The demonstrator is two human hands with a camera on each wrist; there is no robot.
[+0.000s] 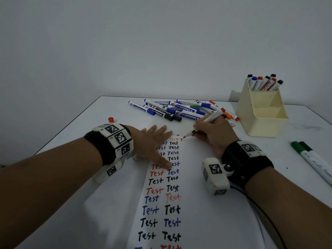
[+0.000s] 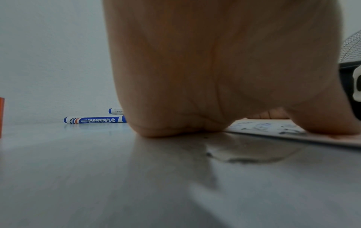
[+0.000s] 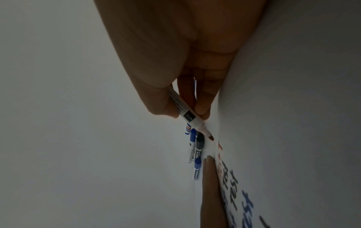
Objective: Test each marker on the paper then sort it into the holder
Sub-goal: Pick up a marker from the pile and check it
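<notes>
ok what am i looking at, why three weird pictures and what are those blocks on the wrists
A person is testing markers, filmed by three worn cameras. The blocks are wrist cameras and tracking tags. The big picture is from a head camera; the other two look along each hand. The left hand presses flat on the paper, which is covered in "Test" words. The right hand holds a red marker, writing. On the table lie a pile of markers, two green markers and a cream holder with sorted markers.

Both forearms are bare. Each wrist wears a black band [image 1: 239, 164] carrying white blocks printed with black-and-white square tags [image 1: 120, 137]. A white camera housing [image 1: 215, 176] hangs off the right band on a screwed bracket, with a thin black cable [image 1: 265, 218] trailing.
</notes>
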